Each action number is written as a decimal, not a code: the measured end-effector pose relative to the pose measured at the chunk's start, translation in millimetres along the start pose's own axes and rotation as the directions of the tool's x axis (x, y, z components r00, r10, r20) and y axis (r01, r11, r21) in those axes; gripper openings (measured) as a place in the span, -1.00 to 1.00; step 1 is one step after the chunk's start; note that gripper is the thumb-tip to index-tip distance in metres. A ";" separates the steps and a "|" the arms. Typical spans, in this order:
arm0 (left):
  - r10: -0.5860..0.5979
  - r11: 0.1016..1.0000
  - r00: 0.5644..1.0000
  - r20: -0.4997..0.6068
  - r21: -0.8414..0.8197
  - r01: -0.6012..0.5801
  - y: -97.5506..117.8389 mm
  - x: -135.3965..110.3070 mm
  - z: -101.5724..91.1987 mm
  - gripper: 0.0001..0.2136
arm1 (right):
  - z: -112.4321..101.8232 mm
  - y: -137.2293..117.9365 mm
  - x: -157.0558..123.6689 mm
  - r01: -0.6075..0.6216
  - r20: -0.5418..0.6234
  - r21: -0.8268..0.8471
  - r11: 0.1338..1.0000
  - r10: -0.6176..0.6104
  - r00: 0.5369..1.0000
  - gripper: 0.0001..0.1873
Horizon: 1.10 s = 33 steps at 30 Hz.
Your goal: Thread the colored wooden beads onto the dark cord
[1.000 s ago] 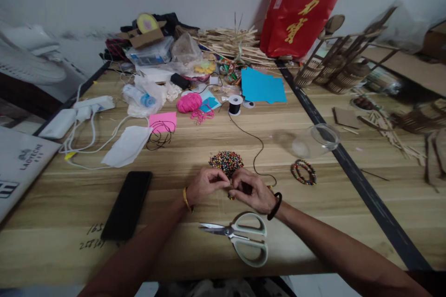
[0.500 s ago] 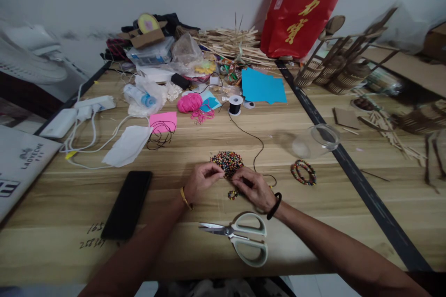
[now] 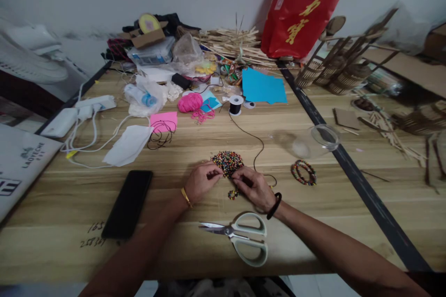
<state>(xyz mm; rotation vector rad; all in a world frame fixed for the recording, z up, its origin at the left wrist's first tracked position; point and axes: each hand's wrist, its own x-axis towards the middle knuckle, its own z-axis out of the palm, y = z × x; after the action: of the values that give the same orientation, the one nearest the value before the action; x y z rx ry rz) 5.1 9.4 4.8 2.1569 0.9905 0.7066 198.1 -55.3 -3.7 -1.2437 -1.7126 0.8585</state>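
Observation:
A pile of small multicoloured beads lies on the table between my hands. My left hand is at the pile's left lower edge, thumb and forefinger pinched; whatever is between the tips is too small to make out. At the right lower edge, my right hand pinches what looks like the end of a black cord. That cord runs from a spool down beside this hand. A short curl of strung beads lies just under the right fingers. Scissors rest nearer me, blades pointing left.
To the right lie beaded bracelets and a clear plastic jar on its side. A black phone is at the left. Pink yarn, blue paper and white cables are farther back.
My left hand has shifted very slightly left, its pinched fingertips a little farther from the right hand. The right hand stays almost still.

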 end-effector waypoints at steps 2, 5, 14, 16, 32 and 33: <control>0.043 0.998 0.999 0.015 0.052 -0.044 -1.6 -0.6 1.0 -0.93 | -0.2 0.1 0.2 -0.001 -0.003 0.003 1.000 0.001 1.000 -0.93; 0.080 0.992 0.996 0.037 0.097 -0.084 -5.0 -1.7 3.2 -0.92 | -1.1 0.8 0.6 0.014 0.010 0.001 1.000 -0.014 1.000 -0.91; 0.066 0.987 0.994 0.082 0.140 -0.077 -4.1 -1.3 3.5 -0.91 | -1.9 0.8 1.1 0.016 0.009 0.003 1.000 -0.016 1.000 -0.88; 0.053 0.988 0.994 0.093 0.137 -0.066 -3.0 -1.0 3.3 -0.90 | -0.5 1.7 0.5 -0.017 -0.003 0.007 1.000 0.017 1.000 -0.90; -0.112 0.979 0.994 0.001 -0.169 0.111 5.4 0.1 1.8 -0.94 | 3.0 7.0 -1.1 -0.125 0.020 0.210 0.970 0.124 0.992 -0.85; -0.137 0.962 0.990 0.015 -0.237 0.137 5.4 -0.2 2.2 -0.94 | 3.5 7.5 -1.4 -0.133 0.024 0.225 0.965 0.131 0.991 -0.85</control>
<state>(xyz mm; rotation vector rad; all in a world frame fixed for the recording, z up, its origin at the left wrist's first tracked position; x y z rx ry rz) 8.9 5.9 7.4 1.8625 0.9913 0.7214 198.1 -54.8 -12.0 -1.2086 -1.5032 1.1073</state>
